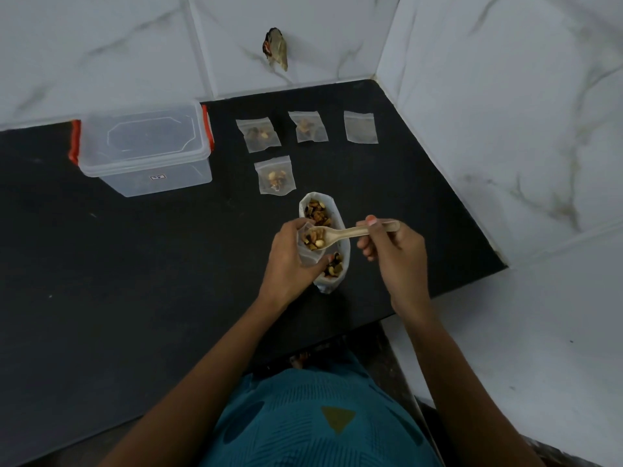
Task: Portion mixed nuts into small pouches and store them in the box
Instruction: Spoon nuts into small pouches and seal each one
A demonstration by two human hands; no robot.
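My left hand (286, 261) holds a small clear pouch (307, 254) open over a large white bag of mixed nuts (340, 227) on the black counter. My right hand (394, 251) grips a wooden spoon (357, 231) by its handle; the spoon's bowl, heaped with nuts, sits at the pouch's mouth. Three filled pouches lie beyond the bag: one close (274, 175), two farther back (258, 135) (307, 126). An empty pouch (360, 127) lies at the back right. The clear plastic box (145, 150) with red clips stands closed at the back left.
The black counter (135, 264) ends at a marble-tiled wall behind and on the right, forming a corner. The counter's right edge drops off near my right arm. A small dark object (276, 48) sticks to the back wall.
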